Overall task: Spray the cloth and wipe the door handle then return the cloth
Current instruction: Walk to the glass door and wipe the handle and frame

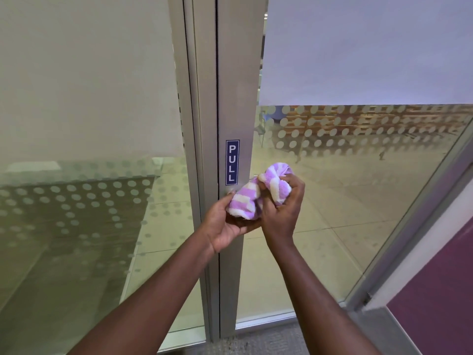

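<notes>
The glass door (345,201) fills the right of the view, frosted across its upper part, banded with rows of pale dots below that, and clear lower down, where a tiled floor shows through. Its top and right side are cut off by the picture's edge. To the left stands a fixed glass panel (84,149) with the same frosting and dots, its reflections making what lies behind it hard to read. Between them runs the upright brushed-metal door stile (236,98), smooth and flat-faced, bearing a narrow blue PULL sticker (232,162) with white letters set vertically.

The door handle itself cannot be made out: the hands and cloth cover the spot just below and right of the sticker where it would sit, and only a small bit of metal shows by the left fingertips.

The left hand (225,224) is palm up under the cloth, fingers curled loosely around its lower end. The right hand (284,201) comes in from the right, fingers closed tight on the upper end.

The cloth (252,194) is a fluffy, plush towel in lilac and white stripes, bunched into a thick roll. Its long axis slants from lower left to upper right, in front of the stile's right edge.
</notes>
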A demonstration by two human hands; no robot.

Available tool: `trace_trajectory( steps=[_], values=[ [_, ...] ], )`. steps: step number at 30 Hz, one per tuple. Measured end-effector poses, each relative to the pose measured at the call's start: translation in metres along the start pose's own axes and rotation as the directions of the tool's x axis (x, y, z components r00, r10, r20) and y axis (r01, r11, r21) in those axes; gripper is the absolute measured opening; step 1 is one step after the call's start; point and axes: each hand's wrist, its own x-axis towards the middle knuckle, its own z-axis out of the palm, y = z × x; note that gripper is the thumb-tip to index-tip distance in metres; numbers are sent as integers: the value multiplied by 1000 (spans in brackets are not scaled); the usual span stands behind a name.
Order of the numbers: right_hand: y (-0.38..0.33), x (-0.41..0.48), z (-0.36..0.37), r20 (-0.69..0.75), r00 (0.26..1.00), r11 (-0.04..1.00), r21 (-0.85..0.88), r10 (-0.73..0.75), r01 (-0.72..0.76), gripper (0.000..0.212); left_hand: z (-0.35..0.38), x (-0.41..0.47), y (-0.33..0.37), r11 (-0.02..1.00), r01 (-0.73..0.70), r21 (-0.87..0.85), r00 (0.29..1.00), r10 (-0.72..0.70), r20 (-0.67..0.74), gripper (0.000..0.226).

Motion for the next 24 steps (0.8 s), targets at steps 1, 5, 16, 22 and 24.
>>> trace_trajectory(
  steps=[1, 5, 16, 22, 24],
  values=[
    [-2, -2, -4, 34, 999, 1000, 5, 15, -16, 34, 2, -2, -1, 999, -38, -37, 999, 37, -6, 36],
    [-9, -2, -25, 138, 990, 997, -79, 12, -1, 34, 5, -7, -9, 966, -251, 58, 961, 256, -104, 33],
    [13, 5, -118, 530, 676, 855, -391, 511, -340, 57, 13, -34, -61, 825, -505, 253, 815, 553, -175, 51],
    [17, -7, -171, 664, 463, 692, -115, 587, -713, 80, 27, -63, -114, 780, -441, 445, 806, 561, -186, 63],
    [18, -12, -185, 583, 575, 731, -49, 574, -680, 63, 33, -76, -132, 749, -404, 525, 803, 565, -188, 63]
  ],
)
